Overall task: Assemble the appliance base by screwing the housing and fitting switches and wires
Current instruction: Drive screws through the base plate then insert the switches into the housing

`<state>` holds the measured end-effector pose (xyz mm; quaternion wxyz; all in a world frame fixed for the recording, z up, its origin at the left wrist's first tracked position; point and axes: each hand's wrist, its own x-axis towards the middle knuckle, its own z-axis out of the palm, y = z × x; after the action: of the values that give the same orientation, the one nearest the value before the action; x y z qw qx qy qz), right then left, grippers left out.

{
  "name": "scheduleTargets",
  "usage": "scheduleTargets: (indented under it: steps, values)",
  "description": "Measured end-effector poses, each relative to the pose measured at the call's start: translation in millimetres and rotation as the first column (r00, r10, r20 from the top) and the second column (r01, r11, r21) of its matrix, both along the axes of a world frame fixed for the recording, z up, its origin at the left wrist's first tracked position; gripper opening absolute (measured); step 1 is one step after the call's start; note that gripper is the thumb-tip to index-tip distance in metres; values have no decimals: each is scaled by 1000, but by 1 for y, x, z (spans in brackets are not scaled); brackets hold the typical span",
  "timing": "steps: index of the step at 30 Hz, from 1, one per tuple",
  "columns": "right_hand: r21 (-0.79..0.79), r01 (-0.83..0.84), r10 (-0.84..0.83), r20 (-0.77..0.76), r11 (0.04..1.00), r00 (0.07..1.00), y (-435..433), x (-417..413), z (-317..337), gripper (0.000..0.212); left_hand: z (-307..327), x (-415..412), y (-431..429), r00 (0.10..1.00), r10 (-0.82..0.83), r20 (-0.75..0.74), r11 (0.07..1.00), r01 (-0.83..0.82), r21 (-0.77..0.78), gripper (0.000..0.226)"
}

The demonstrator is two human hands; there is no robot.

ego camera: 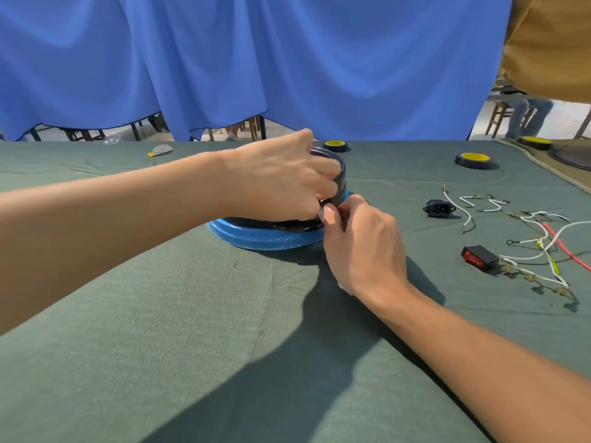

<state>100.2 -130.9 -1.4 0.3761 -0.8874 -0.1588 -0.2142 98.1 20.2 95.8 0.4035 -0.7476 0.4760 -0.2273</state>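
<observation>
A round blue appliance base [256, 239] with a black housing [339, 180] on top lies on the green cloth at the middle. My left hand [281, 177] grips the black housing from above and covers most of it. My right hand [361, 247] pinches something small at the housing's right side; what it holds is hidden by my fingers. To the right lie a black power socket [438, 208], a red rocker switch [478, 257] and a bundle of white and red wires [543, 247] with metal terminals.
Two black-and-yellow tape rolls [474, 159] [335, 145] sit at the far side of the cloth-covered table [160, 314]. A small grey piece [161, 150] lies far left. A blue curtain [256, 59] hangs behind; another person's clothing [550, 46] shows at top right.
</observation>
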Motion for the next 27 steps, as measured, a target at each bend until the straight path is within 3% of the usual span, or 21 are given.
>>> scheduleTargets:
  steps: [4, 14, 18, 21, 27]
  values:
    - [-54, 4, -3, 13, 999, 1000, 1, -1, -1, 29, -6, 2, -1, 999, -28, 46, 979, 18, 201, 20]
    - [-61, 22, -21, 14, 998, 1000, -1, 4, 1, 27, -18, -1, 14, 997, -56, 60, 988, 46, 151, 23]
    - [-103, 73, -68, 45, 992, 997, -11, 16, 5, 32, -11, -9, 12, 1000, -20, 13, 997, 19, 80, 15]
    - [-104, 57, -54, 35, 993, 998, -12, 17, 2, 34, -6, -11, 13, 998, -8, -61, 1000, 9, 10, 28]
    - [62, 8, -16, 125, 998, 992, -5, 12, 2, 31, -19, -16, 20, 990, 54, -132, 975, -81, -207, 41]
